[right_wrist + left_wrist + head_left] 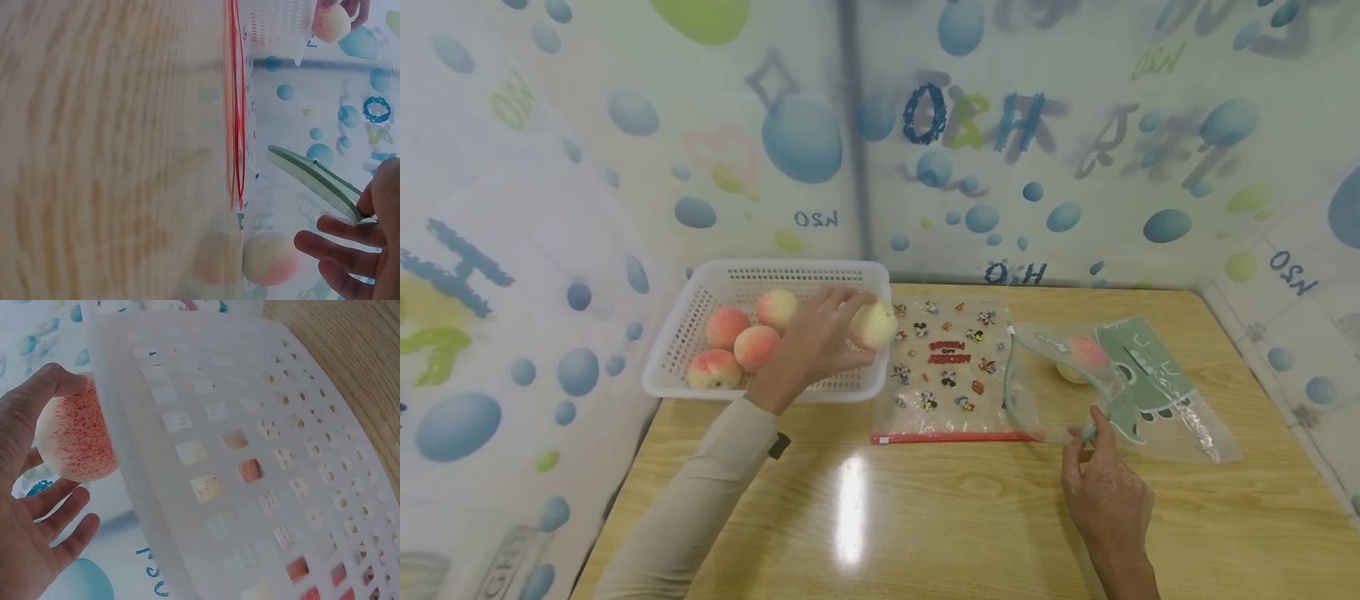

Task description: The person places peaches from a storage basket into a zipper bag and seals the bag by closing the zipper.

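Note:
My left hand [820, 333] grips a pale peach [876, 325] at the right rim of a white perforated basket [700, 394]. In the left wrist view that peach [78, 434] shows red speckles, with the thumb on one side and fingers beneath. Several other peaches lie in the basket's left half. My right hand [1108, 496] pinches the green-edged mouth of a clear zip bag [1180, 417] between thumb and forefinger, as the right wrist view also shows. The mouth gapes toward the left. Inside this bag rests one peach [1081, 360].
A flat clear bag [951, 358] with cartoon prints and a red slider lies between the basket and the green bag, partly overlapped by the latter. All stand on a wooden table [955, 525], with a patterned curtain [887, 192] behind.

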The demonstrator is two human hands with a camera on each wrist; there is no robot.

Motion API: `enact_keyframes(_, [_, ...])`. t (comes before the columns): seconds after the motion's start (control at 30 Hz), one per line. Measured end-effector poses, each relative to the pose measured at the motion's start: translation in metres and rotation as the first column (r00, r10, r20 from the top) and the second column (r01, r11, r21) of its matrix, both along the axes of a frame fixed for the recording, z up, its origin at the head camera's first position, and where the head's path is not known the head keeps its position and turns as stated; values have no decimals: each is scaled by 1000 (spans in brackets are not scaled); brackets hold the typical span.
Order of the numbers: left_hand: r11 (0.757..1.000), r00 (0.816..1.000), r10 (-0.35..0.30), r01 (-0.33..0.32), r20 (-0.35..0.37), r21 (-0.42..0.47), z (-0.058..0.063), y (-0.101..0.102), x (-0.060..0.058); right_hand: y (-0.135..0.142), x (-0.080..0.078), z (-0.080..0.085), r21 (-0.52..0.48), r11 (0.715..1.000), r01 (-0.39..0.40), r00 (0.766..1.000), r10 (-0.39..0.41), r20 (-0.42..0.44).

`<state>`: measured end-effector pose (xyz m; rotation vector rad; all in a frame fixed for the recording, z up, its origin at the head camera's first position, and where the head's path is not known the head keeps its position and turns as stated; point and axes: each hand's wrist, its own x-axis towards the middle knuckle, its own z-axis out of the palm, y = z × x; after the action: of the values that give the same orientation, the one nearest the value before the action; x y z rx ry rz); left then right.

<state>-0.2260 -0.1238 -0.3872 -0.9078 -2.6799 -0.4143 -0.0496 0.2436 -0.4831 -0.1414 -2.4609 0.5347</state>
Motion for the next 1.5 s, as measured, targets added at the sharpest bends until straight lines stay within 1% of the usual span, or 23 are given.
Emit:
enact_keyframes(0.17, [1000,1000,-2,2,-7,11,0,6,3,1,1,-1,-1,1000,-8,1000,8,5])
enact_keyframes(0.37, [1000,1000,-5,5,-7,15,-1,15,4,2,1,-3,7,1000,-18,1000,18,-18])
enact_keyframes(0.47, [1000,1000,-17,17,-6,26,-2,22,5,2,1,-4,10,1000,-19,999,20,-26])
enact_keyframes(0.6, [998,999,-40,41,-26,40,-3,34,5,3,1,-4,7,1000,-15,999,16,-37])
enact_keyframes(0.73, [999,999,-39,40,-34,21,-5,45,7,2,0,-5,0,1000,-9,999,9,-33])
enact_keyframes(0.93, [999,999,-37,37,9,3,-7,57,10,0,0,-4,-7,1000,3,1000,-3,-2])
enact_keyframes(1.07, [998,998,-56,56,19,1,-8,63,10,0,0,-4,1,1000,1,1000,-1,-11])
enact_keyframes(1.2, [997,997,-74,74,11,-9,-10,70,11,1,0,-5,4,1000,-2,1000,2,-16])
enact_keyframes(1.5, [995,996,-85,85,6,-55,-18,88,16,0,0,-2,1,1000,0,1000,0,11])
